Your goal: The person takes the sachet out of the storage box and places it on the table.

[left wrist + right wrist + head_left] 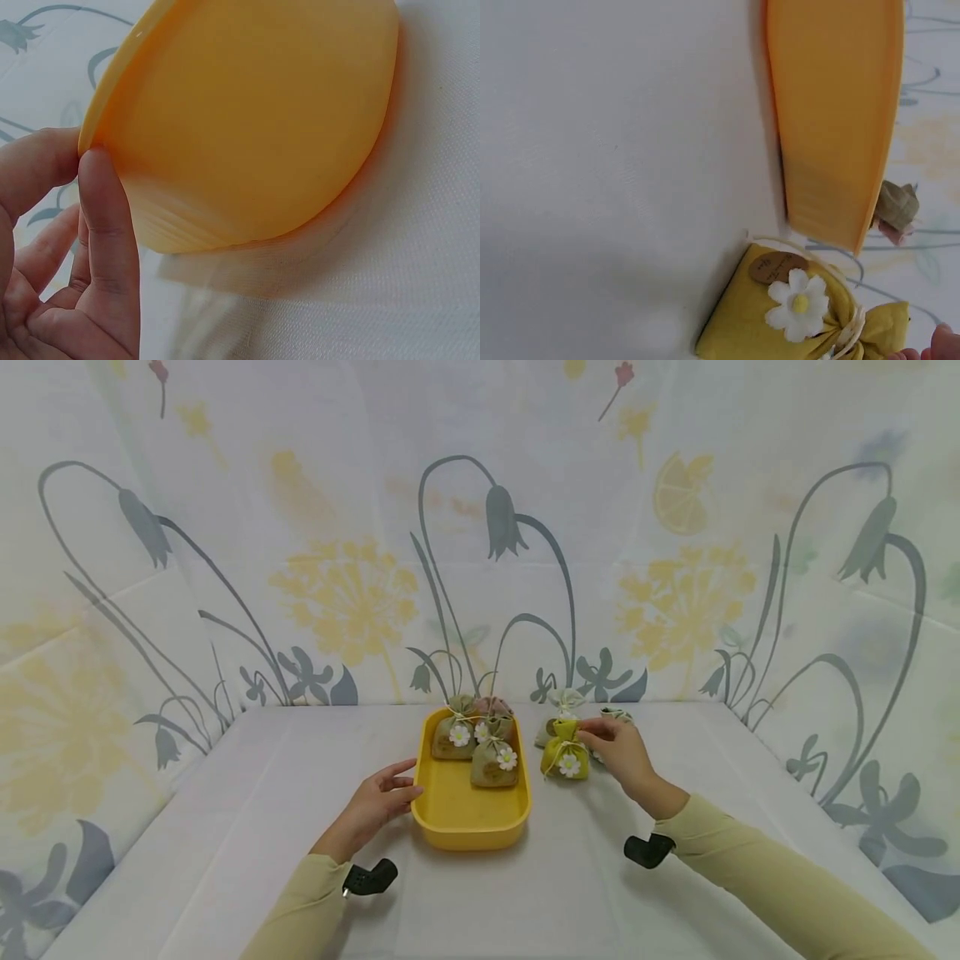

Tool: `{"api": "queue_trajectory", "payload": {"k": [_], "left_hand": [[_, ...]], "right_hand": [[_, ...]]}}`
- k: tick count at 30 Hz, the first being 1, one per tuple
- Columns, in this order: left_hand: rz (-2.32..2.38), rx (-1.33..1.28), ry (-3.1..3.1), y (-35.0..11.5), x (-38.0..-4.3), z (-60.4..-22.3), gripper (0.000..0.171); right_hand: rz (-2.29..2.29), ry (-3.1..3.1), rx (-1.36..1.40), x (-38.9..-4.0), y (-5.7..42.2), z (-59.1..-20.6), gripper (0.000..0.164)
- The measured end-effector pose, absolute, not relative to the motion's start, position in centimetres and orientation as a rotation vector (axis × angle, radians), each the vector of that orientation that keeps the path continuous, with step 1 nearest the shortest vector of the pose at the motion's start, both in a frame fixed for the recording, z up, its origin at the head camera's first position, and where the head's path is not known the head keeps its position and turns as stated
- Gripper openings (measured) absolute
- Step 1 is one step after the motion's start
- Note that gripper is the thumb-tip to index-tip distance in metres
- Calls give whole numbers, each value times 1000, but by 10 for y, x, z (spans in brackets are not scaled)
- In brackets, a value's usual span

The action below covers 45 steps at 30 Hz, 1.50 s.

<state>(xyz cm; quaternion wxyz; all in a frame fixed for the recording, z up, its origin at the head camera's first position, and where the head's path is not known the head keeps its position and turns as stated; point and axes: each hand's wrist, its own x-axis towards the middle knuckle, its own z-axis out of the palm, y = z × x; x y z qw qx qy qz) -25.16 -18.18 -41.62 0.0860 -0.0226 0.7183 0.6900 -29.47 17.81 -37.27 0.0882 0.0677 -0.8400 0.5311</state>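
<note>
My left hand [382, 797] holds the left rim of a yellow plastic tub [465, 839], with the thumb on its outer wall and the index finger over the edge in the left wrist view. Inside the tub's far half sit a grey-green pouch [452, 745], a second one [491, 770] in front and a pinkish pouch [497, 706] behind. To the right of the tub, my right hand [618, 752] pinches the gathered top of a mustard-yellow drawstring pouch [564, 758]. That pouch bears a white flower and a small brown tag [778, 266]. Its base is close to the table.
Behind the yellow pouch stands a pale pouch [566, 700], partly covered. Another pale green pouch [617, 714] shows behind my right hand. A white cloth covers the table [247, 827], and a flower-printed curtain [480, 593] closes off the back and sides.
</note>
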Motion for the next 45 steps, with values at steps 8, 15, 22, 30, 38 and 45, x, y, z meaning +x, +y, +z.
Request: {"api": "queue_trajectory", "payload": {"k": [8, 15, 22, 30, 38, 45], "left_hand": [[2058, -76, 2132, -184, -251, -417, 57], [2050, -72, 2136, -184, -250, -416, 55], [2042, -81, 2150, -183, -249, -414, 55], [2046, -67, 2133, -182, -249, -413, 57], [2046, -52, 2136, -182, -250, -413, 58], [2052, -43, 2130, -182, -250, -414, 58]], "right_hand": [[1648, -2537, 233, -296, 155, -367, 31], [1687, -2545, 287, -301, 134, -363, 30], [1738, -2611, 306, -308, 117, -357, 35], [1750, -2688, 353, -318, 104, -350, 38], [1707, -2768, 312, -329, 94, -350, 37], [1764, -2791, 249, -336, 88, -354, 40]]}}
